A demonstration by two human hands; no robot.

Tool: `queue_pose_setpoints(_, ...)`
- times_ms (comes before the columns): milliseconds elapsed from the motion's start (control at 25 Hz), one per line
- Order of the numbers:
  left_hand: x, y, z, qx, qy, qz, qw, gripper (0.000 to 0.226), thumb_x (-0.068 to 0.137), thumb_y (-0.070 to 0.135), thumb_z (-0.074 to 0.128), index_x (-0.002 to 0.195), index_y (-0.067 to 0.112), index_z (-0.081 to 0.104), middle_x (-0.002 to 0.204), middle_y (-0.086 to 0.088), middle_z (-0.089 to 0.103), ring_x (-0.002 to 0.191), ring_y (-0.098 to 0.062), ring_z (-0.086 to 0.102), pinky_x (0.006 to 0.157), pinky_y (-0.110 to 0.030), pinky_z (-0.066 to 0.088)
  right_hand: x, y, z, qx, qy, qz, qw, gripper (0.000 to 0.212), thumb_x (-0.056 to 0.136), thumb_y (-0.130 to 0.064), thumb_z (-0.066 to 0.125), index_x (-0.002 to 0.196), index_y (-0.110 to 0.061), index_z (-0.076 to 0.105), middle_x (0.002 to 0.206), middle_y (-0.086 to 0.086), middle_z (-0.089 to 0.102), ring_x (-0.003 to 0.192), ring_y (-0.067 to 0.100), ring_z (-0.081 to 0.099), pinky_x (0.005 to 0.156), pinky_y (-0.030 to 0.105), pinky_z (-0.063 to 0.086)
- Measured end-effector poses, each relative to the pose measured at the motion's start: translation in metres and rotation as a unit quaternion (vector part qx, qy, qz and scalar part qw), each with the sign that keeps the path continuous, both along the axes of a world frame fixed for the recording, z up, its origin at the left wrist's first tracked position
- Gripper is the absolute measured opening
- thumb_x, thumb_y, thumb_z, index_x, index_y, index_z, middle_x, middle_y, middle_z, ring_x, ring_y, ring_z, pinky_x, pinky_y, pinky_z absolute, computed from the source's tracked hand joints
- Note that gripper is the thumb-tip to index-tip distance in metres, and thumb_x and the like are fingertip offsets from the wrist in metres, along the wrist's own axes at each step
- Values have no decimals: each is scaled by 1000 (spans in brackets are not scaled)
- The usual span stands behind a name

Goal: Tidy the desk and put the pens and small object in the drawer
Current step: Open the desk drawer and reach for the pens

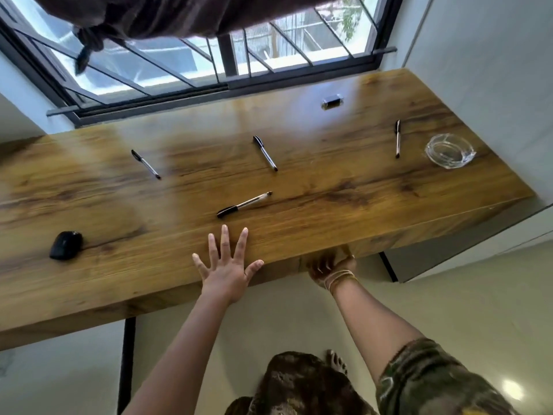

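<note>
Several black-capped pens lie on the wooden desk: one at the left, one in the middle, one nearer the front, one at the right. A small dark object sits at the back near the window. My left hand rests flat at the desk's front edge, fingers spread, just below the nearest pen. My right hand curls under the front edge at the drawer front, fingers partly hidden beneath it.
A black computer mouse lies at the front left. A glass ashtray stands at the right end beside the wall. A barred window runs behind the desk, with a dark knotted curtain hanging above. A black desk leg is below.
</note>
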State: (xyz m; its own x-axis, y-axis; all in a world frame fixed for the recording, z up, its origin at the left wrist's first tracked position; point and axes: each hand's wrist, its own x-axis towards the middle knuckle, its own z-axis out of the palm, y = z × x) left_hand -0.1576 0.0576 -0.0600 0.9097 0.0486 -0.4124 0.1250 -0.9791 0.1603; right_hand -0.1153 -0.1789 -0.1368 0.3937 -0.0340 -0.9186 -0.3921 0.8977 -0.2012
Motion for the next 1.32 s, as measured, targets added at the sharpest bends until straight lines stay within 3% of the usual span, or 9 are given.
queue_pose_setpoints(160, 3, 2, 1, -16, 20, -2, 1000, 75, 88, 73, 19, 141, 50, -29, 148, 7, -45, 138, -26, -39, 107, -64, -18, -6, 2, -12, 58, -33, -39, 997, 73, 80, -72, 28, 122, -19, 54, 124, 8, 56, 124, 30, 50, 104, 47, 39)
queue_pose_setpoints(320, 6, 4, -2, -38, 22, 2, 999, 76, 87, 75, 22, 141, 52, -27, 147, 9, -46, 136, -25, -42, 105, -63, -23, -23, -1, -10, 51, -24, -32, 998, 80, 79, -73, 27, 133, -19, 50, 136, 9, 54, 126, 31, 49, 105, 48, 39)
queue_pose_setpoints(760, -40, -27, -2, -54, -32, 84, 994, 72, 91, 68, 24, 148, 45, -14, 156, 1, -32, 143, -27, -30, 110, -61, -16, -154, -29, -24, 31, -5, -40, 999, 59, 76, -70, 44, 92, -15, 60, 116, 5, 64, 115, 33, 58, 102, 47, 41)
queue_pose_setpoints(840, -73, -58, -5, -81, -94, 104, 987, 74, 93, 62, 31, 152, 36, -4, 159, -3, -24, 146, -27, -23, 112, -58, -12, -169, -33, -14, 10, 6, -31, 999, 49, 81, -61, 47, 95, -16, 62, 111, 7, 65, 103, 30, 61, 98, 46, 45)
queue_pose_setpoints(960, -138, -109, -18, -111, -183, 48, 976, 64, 94, 53, 37, 149, 22, 25, 160, -9, 10, 149, -25, 6, 117, -49, 1, -177, -36, 13, -217, 23, -15, 976, 33, 95, -20, 42, 121, -5, 55, 131, 19, 55, 104, 30, 57, 96, 43, 45)
queue_pose_setpoints(1040, -170, -128, -25, -111, -156, -24, 981, 52, 97, 53, 26, 130, 23, 53, 137, -5, 53, 130, -24, 48, 111, -43, 31, -183, -41, 36, -422, 84, -81, 899, 34, 88, -1, 41, 121, -1, 51, 128, 22, 52, 106, 34, 56, 89, 40, 45)
queue_pose_setpoints(1120, -184, -133, -25, -91, -121, -42, 988, 61, 98, 56, 17, 100, 23, 68, 90, 1, 69, 86, -20, 66, 78, -35, 50, -196, -49, 55, -655, -27, -48, 754, 34, 76, 2, 47, 107, -8, 55, 114, 15, 55, 98, 28, 56, 79, 37, 49)
queue_pose_setpoints(1200, -188, -134, -21, -72, -75, -31, 994, 65, 98, 57, 16, 89, 21, 69, 75, 1, 65, 73, -19, 62, 69, -35, 52, -209, -56, 59, -796, -181, 128, 564, 25, 75, -4, 52, 96, -12, 61, 102, 9, 59, 94, 21, 54, 76, 33, 50)
queue_pose_setpoints(1320, -201, -140, -19, -51, -54, -28, 997, 64, 100, 53, 17, 84, 18, 68, 74, -1, 63, 74, -22, 61, 70, -37, 52, -217, -54, 58, -792, -220, 465, 330, 23, 89, -19, 50, 102, -11, 67, 103, 10, 62, 96, 27, 58, 79, 34, 49)
